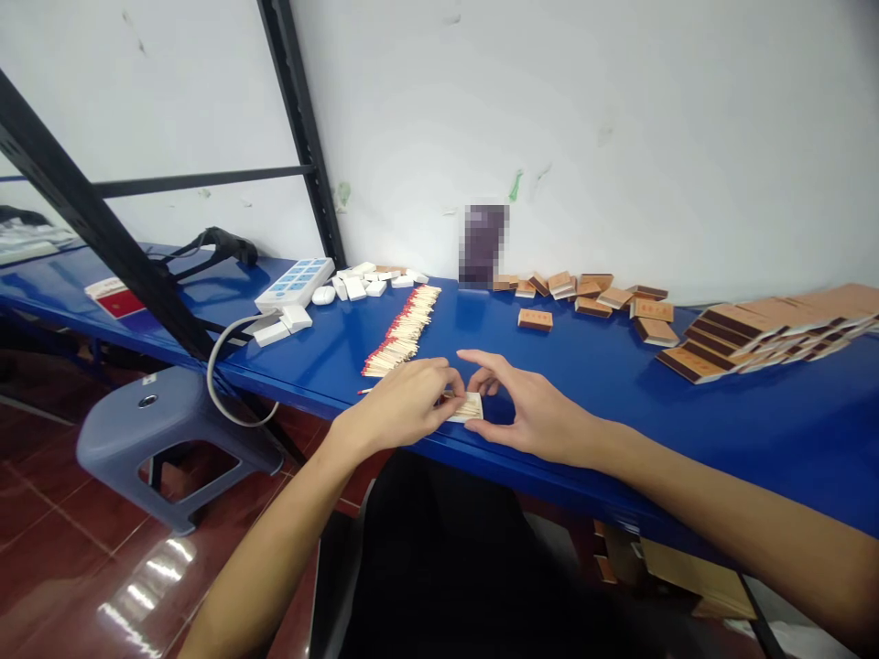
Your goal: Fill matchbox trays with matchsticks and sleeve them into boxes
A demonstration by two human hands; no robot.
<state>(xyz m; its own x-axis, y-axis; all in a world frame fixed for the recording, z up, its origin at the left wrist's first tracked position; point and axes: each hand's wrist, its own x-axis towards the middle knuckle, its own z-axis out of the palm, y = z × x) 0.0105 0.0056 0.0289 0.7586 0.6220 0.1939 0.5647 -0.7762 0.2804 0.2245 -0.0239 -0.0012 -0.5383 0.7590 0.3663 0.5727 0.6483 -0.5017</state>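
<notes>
A small white matchbox tray (473, 408) with matches in it lies at the front edge of the blue table. My left hand (405, 403) is closed over the tray's left part, its thumb and fingers pinched on matches there. Around the tray's right end curls my right hand (532, 407), thumb on the near side and bent fingers on the far side, with the index finger stretched above. The left fingers partly cover the tray. Just beyond my left hand, a long row of red-tipped matches (405, 334) lies on the table.
Brown matchboxes (591, 295) lie scattered along the wall, and more are stacked (769, 329) at right. White empty-looking trays (353, 286) sit beside a white power strip (295, 284) at left. A black rack post (103, 215) rises there. A grey stool (157, 421) stands below.
</notes>
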